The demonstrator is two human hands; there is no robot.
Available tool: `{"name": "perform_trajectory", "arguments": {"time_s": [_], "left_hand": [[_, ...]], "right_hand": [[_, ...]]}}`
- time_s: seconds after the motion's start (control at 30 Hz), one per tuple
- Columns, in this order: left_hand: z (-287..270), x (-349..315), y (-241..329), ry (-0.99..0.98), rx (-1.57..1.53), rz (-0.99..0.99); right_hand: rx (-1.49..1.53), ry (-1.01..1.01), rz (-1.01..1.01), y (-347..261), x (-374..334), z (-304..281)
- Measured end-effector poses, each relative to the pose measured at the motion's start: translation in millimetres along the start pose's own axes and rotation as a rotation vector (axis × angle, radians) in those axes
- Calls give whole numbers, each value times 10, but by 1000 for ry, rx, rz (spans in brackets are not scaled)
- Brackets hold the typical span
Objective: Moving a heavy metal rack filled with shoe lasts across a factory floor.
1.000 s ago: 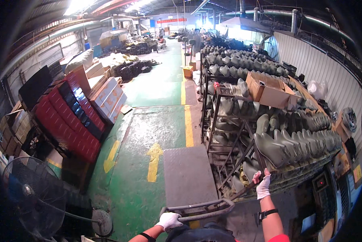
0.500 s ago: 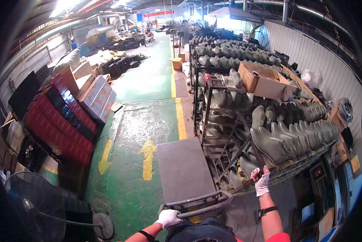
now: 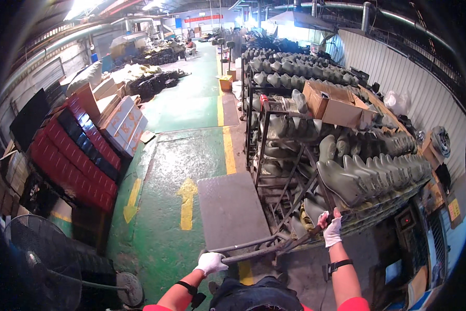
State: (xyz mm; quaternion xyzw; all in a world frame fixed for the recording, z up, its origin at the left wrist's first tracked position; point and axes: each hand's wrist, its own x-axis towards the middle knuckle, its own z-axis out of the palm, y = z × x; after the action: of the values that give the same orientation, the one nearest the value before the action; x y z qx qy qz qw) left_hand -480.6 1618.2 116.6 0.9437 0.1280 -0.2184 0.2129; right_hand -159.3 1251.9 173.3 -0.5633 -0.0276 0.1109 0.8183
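Note:
My left hand (image 3: 210, 263), in a white glove, is closed around the grey tubular handle (image 3: 253, 254) of a platform trolley. The trolley's flat grey deck (image 3: 231, 210) lies beyond the handle, beside the rack. My right hand (image 3: 332, 229), gloved with bare fingertips, is closed on a dark metal bar at the near end of the rack (image 3: 258, 155); its thumb points up. Dark green boot-shaped pieces (image 3: 342, 181) stand in rows on the rack, just beyond that hand. Part of the grip is hidden behind the glove.
A green floor lane (image 3: 160, 171) with yellow arrows runs ahead on the left. Stacked dark red boxes (image 3: 72, 160) and a standing fan (image 3: 41, 254) line its left side. An open cardboard box (image 3: 336, 103) sits on the rack. Far off, a person (image 3: 190, 45) is seated.
My left hand and the trolley handle have moved slightly forward. The handle's right end has come closer to the rack bar. My right hand keeps its hold on the bar.

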Motion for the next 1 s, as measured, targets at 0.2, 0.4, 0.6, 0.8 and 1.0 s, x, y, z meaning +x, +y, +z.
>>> {"name": "perform_trajectory", "arguments": {"time_s": [0.2,0.4,0.6,0.8,1.0], "left_hand": [[-64,-6,70,9,4,-68],[52,-45,117,49,-46,-48],[248,-146,182,35,-29,-74],[325,-287,214,56,-49,-70],[364,-389,265,31,-66,-65]], "right_hand": [[-20,-76,-30,-75,-12,52],[172,27,115,-60,47,20],[101,-27,53,-101,59,41],[105,-37,51,-120,40,102],[144,-94,67,-115,87,9]]}}
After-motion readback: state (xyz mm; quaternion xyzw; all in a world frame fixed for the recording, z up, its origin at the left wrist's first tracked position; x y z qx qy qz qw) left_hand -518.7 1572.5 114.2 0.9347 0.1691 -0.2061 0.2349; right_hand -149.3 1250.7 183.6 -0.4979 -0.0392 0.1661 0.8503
